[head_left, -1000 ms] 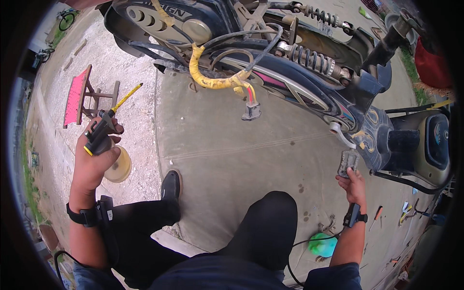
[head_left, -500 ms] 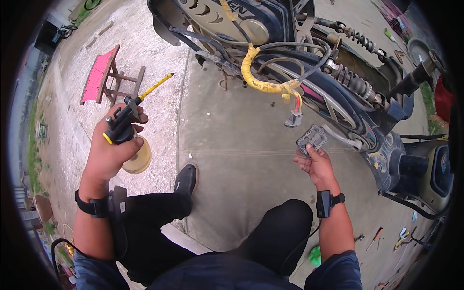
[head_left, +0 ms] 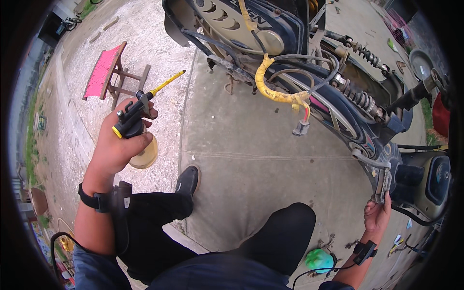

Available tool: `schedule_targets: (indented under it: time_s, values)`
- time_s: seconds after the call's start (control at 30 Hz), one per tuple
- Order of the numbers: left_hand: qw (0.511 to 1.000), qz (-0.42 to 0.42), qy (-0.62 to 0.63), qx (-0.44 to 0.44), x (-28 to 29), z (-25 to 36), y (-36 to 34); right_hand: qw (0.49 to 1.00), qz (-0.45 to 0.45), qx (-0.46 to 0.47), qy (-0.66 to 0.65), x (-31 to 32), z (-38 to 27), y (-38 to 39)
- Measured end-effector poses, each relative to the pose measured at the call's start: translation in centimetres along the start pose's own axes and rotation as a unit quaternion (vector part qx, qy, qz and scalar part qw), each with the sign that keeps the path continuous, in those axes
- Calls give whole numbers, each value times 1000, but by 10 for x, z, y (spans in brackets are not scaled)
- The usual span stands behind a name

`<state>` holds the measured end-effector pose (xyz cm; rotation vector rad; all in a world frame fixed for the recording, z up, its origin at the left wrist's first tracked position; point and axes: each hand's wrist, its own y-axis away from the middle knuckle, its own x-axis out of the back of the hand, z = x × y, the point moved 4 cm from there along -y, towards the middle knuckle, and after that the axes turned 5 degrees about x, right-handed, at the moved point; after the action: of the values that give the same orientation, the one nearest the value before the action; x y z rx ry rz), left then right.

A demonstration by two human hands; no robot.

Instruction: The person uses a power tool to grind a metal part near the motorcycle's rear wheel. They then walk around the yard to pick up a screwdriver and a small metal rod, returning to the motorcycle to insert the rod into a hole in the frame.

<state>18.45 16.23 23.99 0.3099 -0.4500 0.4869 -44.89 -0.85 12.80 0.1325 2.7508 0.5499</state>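
My left hand [head_left: 113, 142] is closed around a black spray gun [head_left: 131, 121] with a long yellow nozzle [head_left: 166, 83] and a cloudy yellowish cup [head_left: 145, 155] below. The nozzle points up and to the right, away from the vehicle. At the right, my right hand [head_left: 377, 216] grips a worn grey pedal [head_left: 384, 182], seen edge-on, with my fingers at its lower end. The pedal sits on a crank arm [head_left: 368, 158] of a dark electric scooter [head_left: 227, 26] lying on its side. A yellow-taped wire harness [head_left: 263, 82] hangs out, ending in a connector [head_left: 301, 127].
A pink-topped wooden stool [head_left: 104, 72] stands on pale gravel at the left. Shock absorbers [head_left: 360, 99] and the scooter's front part [head_left: 435, 181] are at the right. A green and blue object [head_left: 320, 261] and tools [head_left: 396, 243] lie on the concrete, lower right.
My right hand has moved right and nearer, and the pedal has swung round with its crank, now edge-on. The left hand still holds the spray gun. The view has shifted slightly.
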Motion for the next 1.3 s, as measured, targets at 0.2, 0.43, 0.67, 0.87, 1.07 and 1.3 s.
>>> schedule_targets:
  time_s: [0.2, 0.43, 0.67, 0.87, 1.07, 1.3]
  values:
    - [1000, 6, 3, 16, -8, 3, 5, 979, -136, -98, -113, -146, 71, -12]
    - [1000, -2, 11, -20, -2, -9, 9, 973, -200, -116, 2, -153, 109, -45]
    - [999, -3, -11, -39, -7, -7, 9, 972, -198, -126, 26, -151, 104, -45]
    - [999, 4, -14, -47, -8, -11, 7, 969, -218, -114, 18, -154, 104, -44]
    - [998, -11, -28, -63, -15, -1, 3, 974, -188, -125, 31, -158, 102, -40]
    - [996, 0, -44, -72, -13, -5, 4, 984, -159, -82, -21, -145, 69, -25]
